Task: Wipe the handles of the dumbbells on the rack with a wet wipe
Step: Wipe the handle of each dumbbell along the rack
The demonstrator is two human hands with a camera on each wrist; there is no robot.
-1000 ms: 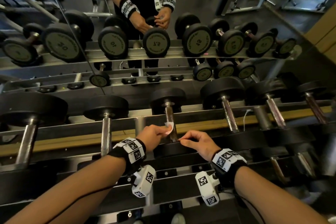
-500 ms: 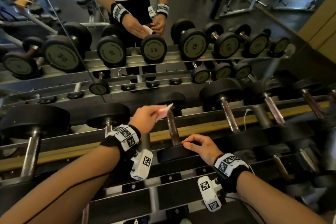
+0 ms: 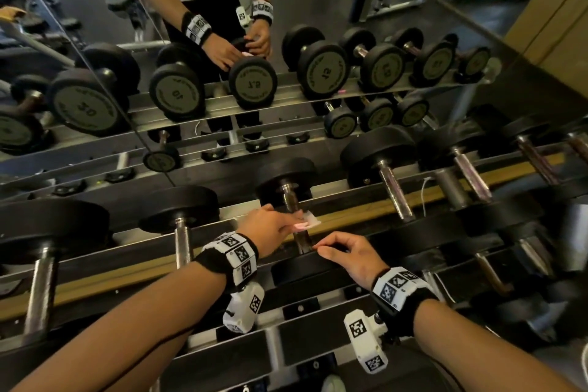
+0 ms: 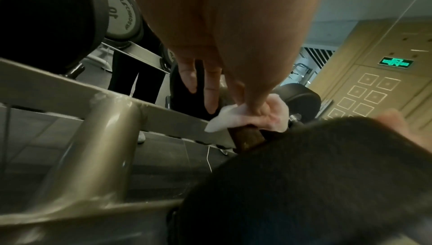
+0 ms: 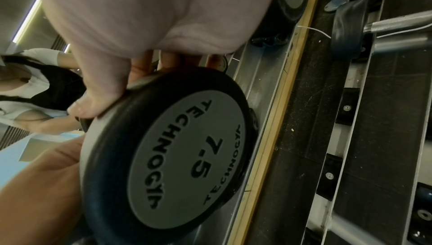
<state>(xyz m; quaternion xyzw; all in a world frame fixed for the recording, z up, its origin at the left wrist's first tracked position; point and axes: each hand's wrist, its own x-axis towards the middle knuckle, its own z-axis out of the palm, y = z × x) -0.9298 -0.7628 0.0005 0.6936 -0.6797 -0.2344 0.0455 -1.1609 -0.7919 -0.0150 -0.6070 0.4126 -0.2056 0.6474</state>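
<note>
Now the left hand (image 3: pixel 270 227) has come back down onto the handle (image 3: pixel 291 200) after lifting clear of it half a second ago, and the wet wipe (image 3: pixel 307 222) pinched in its fingertips is laid across the bar again. To my eye that is another stroke beginning on this same dumbbell, not a move to the next one along the rack (image 3: pixel 366 213).

The right hand (image 3: pixel 348 253) has stayed put: its curled fingers and thumb hold the rim of the near weight head (image 5: pixel 187 156), the one marked 7.5, just right of the left hand, likely steadying the dumbbell.

The wipe is small, white and crumpled, bunched under the thumb with a loose corner sticking out (image 4: pixel 224 121). Below it the handle looks dull, brownish metal, while the neighbouring handle (image 3: pixel 394 191) beyond the right hand shines brighter.
</note>
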